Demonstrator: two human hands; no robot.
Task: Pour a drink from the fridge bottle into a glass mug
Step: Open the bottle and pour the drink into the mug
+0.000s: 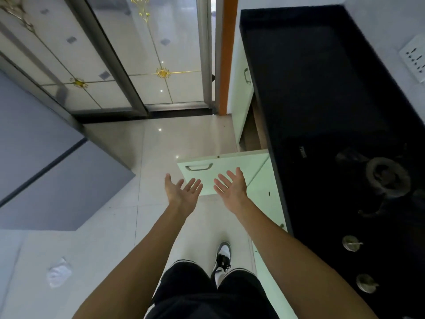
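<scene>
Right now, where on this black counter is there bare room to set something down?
The far stretch of the black counter, beyond the burner and beside the wall socket, is bare. The near end is crowded by the burner and two knobs. The open cabinet door juts into the aisle beside it.

Glossy tiled floor (161, 143), matt black countertop (322, 88), metal cabinet handle (199, 167)
</scene>
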